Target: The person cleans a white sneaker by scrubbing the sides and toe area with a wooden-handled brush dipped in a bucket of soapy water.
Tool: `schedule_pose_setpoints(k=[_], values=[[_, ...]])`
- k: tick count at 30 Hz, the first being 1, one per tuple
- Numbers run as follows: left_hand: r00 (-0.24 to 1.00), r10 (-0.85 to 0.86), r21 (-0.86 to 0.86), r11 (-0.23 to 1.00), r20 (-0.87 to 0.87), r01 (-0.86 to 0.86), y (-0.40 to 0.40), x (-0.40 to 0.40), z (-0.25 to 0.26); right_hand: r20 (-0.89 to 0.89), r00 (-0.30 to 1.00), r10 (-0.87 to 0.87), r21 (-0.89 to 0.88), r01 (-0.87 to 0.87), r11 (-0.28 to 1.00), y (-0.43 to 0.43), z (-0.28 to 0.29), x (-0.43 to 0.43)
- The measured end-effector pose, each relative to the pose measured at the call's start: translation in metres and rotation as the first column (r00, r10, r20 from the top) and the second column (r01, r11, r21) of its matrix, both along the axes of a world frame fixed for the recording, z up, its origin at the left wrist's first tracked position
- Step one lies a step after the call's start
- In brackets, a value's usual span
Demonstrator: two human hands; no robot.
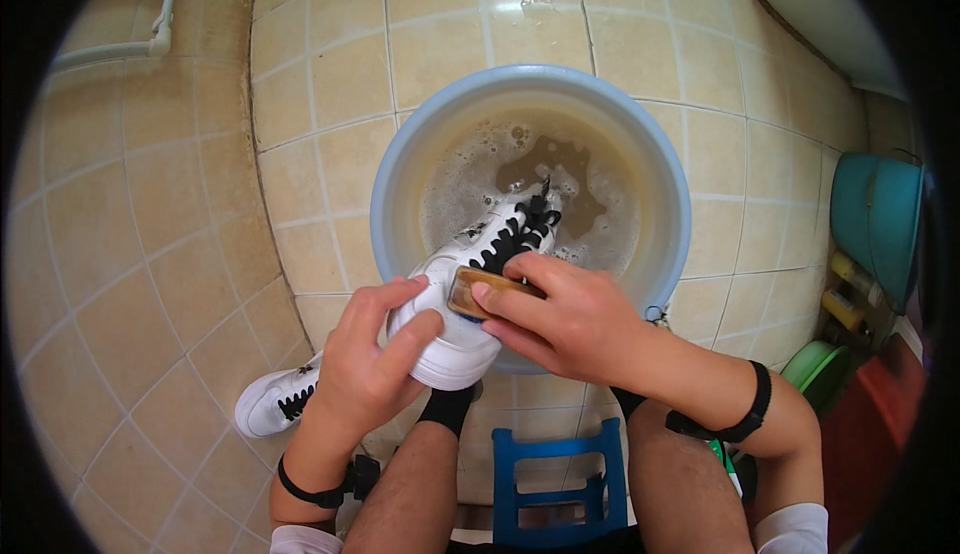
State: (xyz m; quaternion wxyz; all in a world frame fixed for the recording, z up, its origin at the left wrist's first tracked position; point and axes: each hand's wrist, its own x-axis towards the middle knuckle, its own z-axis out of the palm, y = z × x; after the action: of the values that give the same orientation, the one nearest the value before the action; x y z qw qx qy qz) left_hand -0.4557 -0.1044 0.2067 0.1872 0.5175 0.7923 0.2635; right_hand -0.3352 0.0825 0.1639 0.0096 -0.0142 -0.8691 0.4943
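A white sneaker with black laces [435,333] is held toe toward me over the near rim of a light blue plastic basin [384,201]. My left hand [379,355] grips it by the toe, thumb and fingers on its upper. In my right hand [566,314] is a small wooden-backed brush [469,293], pressed on the sneaker's upper just below the laces; its bristles are mostly hidden. The heel end of the sneaker reaches down to murky, foamy water [555,156], and I cannot tell how deep it sits.
Another white sneaker [262,408] lies on the tiled floor, left of my left forearm. A blue plastic stool [559,447] stands between my legs. Along the right are a teal basin [874,224], yellow bottles [844,310], a green basin [814,374] and a red object [874,411]. White pipes [112,51] run at upper left.
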Motion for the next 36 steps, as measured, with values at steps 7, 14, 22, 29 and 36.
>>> schedule_pose_setpoints(k=[7, 14, 22, 29, 36], values=[[0.993, 0.105, 0.014, 0.994, 0.051, -0.105, -0.007, -0.004, -0.01, -0.113, 0.993, -0.046, 0.008, 0.047, 0.999, 0.009, -0.032, 0.0], [0.992, 0.122, 0.014, 0.992, 0.032, -0.122, -0.005, -0.008, -0.013, 0.491, 0.723, -0.487, -0.278, 0.659, 0.698, 0.02, -0.062, -0.011], [0.991, 0.13, -0.005, 0.992, 0.013, -0.13, -0.008, -0.019, -0.01, 0.629, 0.552, -0.548, -0.036, 0.725, 0.688, 0.021, -0.104, -0.002], [0.996, 0.072, -0.055, 0.996, 0.049, -0.069, -0.014, -0.034, 0.004, 0.579, 0.585, -0.568, 0.032, 0.679, 0.733, -0.001, -0.101, -0.013], [0.992, 0.03, -0.114, 0.993, 0.12, -0.016, -0.006, -0.037, 0.013, 0.221, 0.934, -0.282, -0.233, 0.331, 0.915, 0.016, -0.031, -0.023]])
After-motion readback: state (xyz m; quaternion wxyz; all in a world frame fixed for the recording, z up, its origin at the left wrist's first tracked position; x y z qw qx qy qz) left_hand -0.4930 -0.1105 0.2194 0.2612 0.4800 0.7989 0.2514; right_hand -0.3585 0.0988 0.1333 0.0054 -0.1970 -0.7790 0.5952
